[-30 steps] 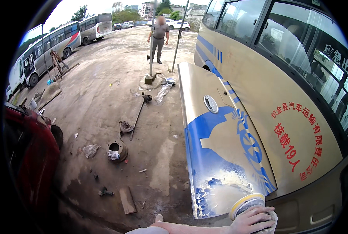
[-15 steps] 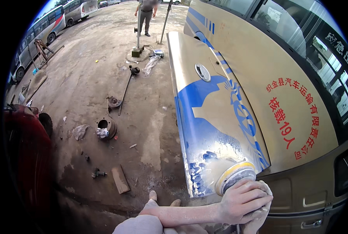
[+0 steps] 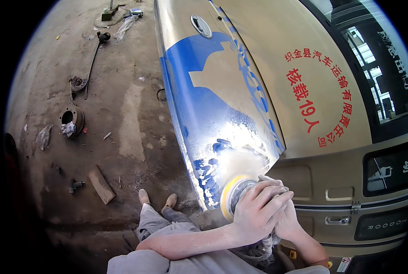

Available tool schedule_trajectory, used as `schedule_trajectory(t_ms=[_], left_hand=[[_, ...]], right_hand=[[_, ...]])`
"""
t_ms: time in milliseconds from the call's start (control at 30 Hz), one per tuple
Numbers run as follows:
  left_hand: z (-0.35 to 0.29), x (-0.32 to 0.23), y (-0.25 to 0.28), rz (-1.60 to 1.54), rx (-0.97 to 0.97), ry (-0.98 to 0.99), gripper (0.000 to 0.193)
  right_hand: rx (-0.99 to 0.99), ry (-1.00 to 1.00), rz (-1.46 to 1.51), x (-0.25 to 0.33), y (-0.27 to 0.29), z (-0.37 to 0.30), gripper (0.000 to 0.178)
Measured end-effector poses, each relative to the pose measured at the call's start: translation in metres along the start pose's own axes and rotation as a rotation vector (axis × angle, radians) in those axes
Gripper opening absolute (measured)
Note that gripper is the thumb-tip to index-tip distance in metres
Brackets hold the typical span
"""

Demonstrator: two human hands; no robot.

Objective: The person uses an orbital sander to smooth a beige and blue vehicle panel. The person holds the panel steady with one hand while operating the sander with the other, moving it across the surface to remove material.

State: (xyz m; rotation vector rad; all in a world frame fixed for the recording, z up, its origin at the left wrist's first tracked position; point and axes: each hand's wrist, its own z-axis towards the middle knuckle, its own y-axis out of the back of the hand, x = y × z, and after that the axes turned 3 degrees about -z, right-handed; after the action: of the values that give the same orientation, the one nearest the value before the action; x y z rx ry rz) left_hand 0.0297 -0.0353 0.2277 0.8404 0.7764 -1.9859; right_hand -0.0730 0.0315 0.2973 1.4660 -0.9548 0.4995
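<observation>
Both hands are closed round a disc sander with a round, yellow-edged pad (image 3: 231, 194), low on an open door panel (image 3: 208, 98). My left hand (image 3: 256, 212) lies over the top of the tool with its fingers wrapped. Just to its right, my right hand (image 3: 287, 223) grips the body, partly hidden behind the left. The pad stands tilted against the panel's near end, amid whitish dust. Around it the blue paint is worn to shiny bare metal with dark blue flecks. Higher up, the panel keeps its blue and beige paint and an oval handle (image 3: 201, 26).
A beige bus body (image 3: 268, 27) with red lettering rises close on the right. On the ground at left lie a brown board (image 3: 101, 185), a rusty drum (image 3: 72, 119), a long metal rod (image 3: 92, 68) and crumpled plastic (image 3: 44, 137). My shoes (image 3: 143, 196) stand below the panel.
The view has tilted down and shifted right, so the person and parked buses at the back have left it. Both hands still hold the sander, its pad now nearer the panel's near edge.
</observation>
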Motion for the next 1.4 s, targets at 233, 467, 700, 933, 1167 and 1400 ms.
schedule_trajectory(t_ms=[233,467,700,933,1167,1400], left_hand=[[0.008,0.014,0.030,-0.036,-0.143,-0.005,0.034],[-0.018,0.013,0.037,-0.110,-0.112,-0.038,0.039],[-0.003,0.020,0.049,-0.080,-0.072,-0.034,0.034],[-0.030,0.003,0.052,-0.164,0.001,-0.022,0.034],[0.034,0.037,0.070,-0.024,-0.139,-0.050,0.030],[-0.016,0.009,0.054,-0.138,-0.096,0.022,0.026]], right_hand=[[0.166,0.114,-0.353,0.035,-0.011,0.044,0.034],[0.225,0.057,-0.542,0.043,-0.020,0.026,0.035],[0.185,0.156,-0.534,0.037,-0.025,0.041,0.036],[0.244,0.026,-0.527,0.045,-0.032,0.009,0.038],[0.202,0.131,-0.497,0.056,-0.033,0.084,0.031],[0.262,0.115,-0.589,0.049,-0.034,0.028,0.034]])
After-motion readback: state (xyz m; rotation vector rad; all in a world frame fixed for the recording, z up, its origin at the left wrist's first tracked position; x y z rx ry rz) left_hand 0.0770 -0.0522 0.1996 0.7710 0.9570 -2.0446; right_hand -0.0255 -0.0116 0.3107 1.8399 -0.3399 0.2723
